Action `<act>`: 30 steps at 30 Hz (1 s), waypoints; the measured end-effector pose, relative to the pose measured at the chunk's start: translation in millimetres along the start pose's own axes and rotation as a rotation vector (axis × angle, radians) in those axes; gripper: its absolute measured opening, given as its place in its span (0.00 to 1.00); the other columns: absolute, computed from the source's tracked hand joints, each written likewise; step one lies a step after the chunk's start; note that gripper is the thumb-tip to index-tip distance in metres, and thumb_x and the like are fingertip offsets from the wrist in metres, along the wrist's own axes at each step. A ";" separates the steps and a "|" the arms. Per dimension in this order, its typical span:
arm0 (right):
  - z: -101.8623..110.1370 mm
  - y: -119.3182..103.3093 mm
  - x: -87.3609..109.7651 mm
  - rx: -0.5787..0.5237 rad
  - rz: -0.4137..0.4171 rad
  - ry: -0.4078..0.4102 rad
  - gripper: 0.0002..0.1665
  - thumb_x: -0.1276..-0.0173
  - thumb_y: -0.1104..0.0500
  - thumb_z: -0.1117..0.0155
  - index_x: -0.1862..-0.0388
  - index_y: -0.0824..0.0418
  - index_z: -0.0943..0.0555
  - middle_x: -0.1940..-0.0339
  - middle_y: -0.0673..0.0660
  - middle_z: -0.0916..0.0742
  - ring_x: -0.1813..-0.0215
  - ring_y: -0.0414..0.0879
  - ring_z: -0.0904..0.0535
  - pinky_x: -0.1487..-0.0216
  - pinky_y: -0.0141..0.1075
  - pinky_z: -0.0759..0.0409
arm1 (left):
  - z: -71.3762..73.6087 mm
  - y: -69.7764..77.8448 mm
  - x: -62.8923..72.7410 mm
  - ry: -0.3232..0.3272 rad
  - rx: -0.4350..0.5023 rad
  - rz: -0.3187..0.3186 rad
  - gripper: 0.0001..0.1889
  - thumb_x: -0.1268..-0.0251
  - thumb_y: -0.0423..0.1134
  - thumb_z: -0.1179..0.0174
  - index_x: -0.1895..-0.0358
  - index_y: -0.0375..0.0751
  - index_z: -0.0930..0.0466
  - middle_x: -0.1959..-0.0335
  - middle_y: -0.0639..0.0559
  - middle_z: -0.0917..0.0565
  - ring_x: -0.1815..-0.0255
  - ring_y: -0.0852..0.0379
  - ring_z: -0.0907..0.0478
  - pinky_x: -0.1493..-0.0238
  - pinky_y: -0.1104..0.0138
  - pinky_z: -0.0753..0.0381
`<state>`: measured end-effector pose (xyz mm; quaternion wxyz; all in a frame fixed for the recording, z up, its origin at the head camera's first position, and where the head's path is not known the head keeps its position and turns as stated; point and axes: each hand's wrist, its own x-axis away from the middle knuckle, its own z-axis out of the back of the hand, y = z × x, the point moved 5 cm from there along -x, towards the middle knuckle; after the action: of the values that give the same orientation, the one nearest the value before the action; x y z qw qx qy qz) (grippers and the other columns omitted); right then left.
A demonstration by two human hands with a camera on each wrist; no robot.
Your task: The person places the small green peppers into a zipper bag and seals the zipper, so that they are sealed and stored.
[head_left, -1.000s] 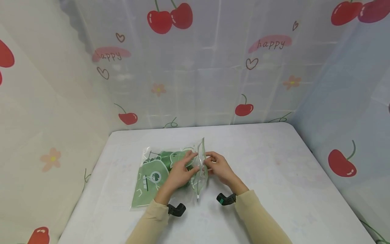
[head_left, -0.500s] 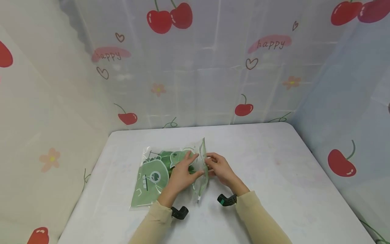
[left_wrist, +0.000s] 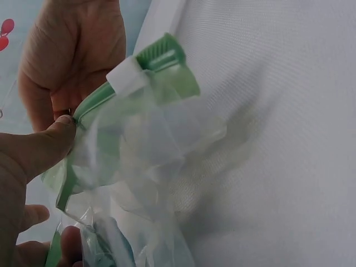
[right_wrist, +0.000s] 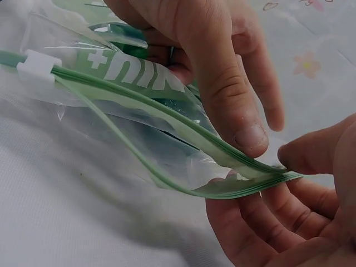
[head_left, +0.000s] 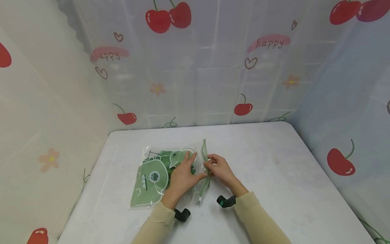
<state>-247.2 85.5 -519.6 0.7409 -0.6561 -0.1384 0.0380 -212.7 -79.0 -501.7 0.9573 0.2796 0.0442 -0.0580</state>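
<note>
A clear zip bag (head_left: pixel 153 193) with green cartoon prints lies on the table; green printed contents show through the plastic. My left hand (head_left: pixel 181 177) rests over its right part, fingers straight, with the thumb reaching the zip edge. At that edge, my right hand (head_left: pixel 221 171) pinches the green zip strip (right_wrist: pixel 239 193) between thumb and fingers. In the right wrist view, the two strips gape apart between the white slider (right_wrist: pixel 39 68) and the pinched end. The left thumb (right_wrist: pixel 250 136) touches the upper strip there. What the bag holds is partly hidden by the left hand.
The white table (head_left: pixel 274 176) extends around the bag on all sides. Cherry-patterned curtains (head_left: pixel 195 67) hang behind it and to both sides. A black wrist device (head_left: pixel 226 200) sits on the right wrist, another black device (head_left: pixel 182 215) on the left.
My left hand has shifted slightly right, bringing its thumb onto the zip edge. The bag's mouth looks narrower from above. The right hand has stayed nearly in place.
</note>
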 end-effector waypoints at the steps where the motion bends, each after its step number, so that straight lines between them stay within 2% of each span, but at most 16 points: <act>1: 0.4 0.7 0.0 0.002 -0.003 0.005 0.22 0.25 0.63 0.37 0.35 0.68 0.23 0.59 0.61 0.17 0.65 0.46 0.17 0.64 0.41 0.13 | -0.3 -0.1 0.2 -0.003 -0.002 0.005 0.50 0.45 0.68 0.29 0.20 0.58 0.37 0.18 0.45 0.39 0.34 0.34 0.21 0.48 0.38 0.20; 7: 3.5 3.8 -1.5 0.020 -0.023 0.039 0.19 0.23 0.63 0.40 0.36 0.66 0.21 0.60 0.60 0.15 0.65 0.45 0.17 0.63 0.42 0.14 | -1.0 -2.0 1.4 -0.015 0.003 0.003 0.50 0.45 0.68 0.29 0.19 0.58 0.37 0.17 0.45 0.40 0.32 0.35 0.23 0.44 0.36 0.22; 14: 6.5 7.9 -4.5 0.021 -0.044 0.078 0.18 0.23 0.64 0.40 0.37 0.66 0.20 0.58 0.61 0.14 0.64 0.45 0.18 0.64 0.40 0.16 | -3.9 -6.4 5.3 -0.033 0.007 -0.076 0.50 0.45 0.64 0.26 0.19 0.59 0.39 0.16 0.47 0.43 0.31 0.39 0.23 0.38 0.37 0.25; 19: 7.5 9.9 -2.7 0.028 -0.043 0.097 0.20 0.24 0.64 0.39 0.36 0.67 0.20 0.60 0.59 0.14 0.64 0.44 0.19 0.65 0.36 0.17 | -4.4 -5.0 9.2 -0.033 0.019 -0.120 0.51 0.45 0.64 0.26 0.18 0.59 0.41 0.16 0.47 0.43 0.34 0.37 0.21 0.37 0.35 0.26; 24: 2.6 13.8 1.8 -0.024 -0.066 0.010 0.25 0.24 0.63 0.38 0.31 0.67 0.25 0.59 0.59 0.14 0.64 0.44 0.17 0.64 0.37 0.15 | -5.5 -4.0 12.9 -0.006 0.002 -0.136 0.53 0.47 0.64 0.25 0.18 0.58 0.41 0.16 0.48 0.43 0.37 0.38 0.19 0.42 0.39 0.21; 30: -4.0 24.3 11.3 -0.077 -0.123 -0.125 0.29 0.23 0.63 0.40 0.26 0.64 0.31 0.54 0.63 0.14 0.63 0.46 0.12 0.62 0.45 0.11 | -8.7 -5.4 14.8 -0.005 0.019 -0.123 0.54 0.48 0.63 0.24 0.18 0.59 0.41 0.15 0.50 0.44 0.40 0.39 0.17 0.46 0.42 0.19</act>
<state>-232.3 87.7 -542.1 0.7061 -0.6705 -0.2257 0.0281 -199.2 -80.1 -513.5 0.9493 0.2854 0.0585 -0.1179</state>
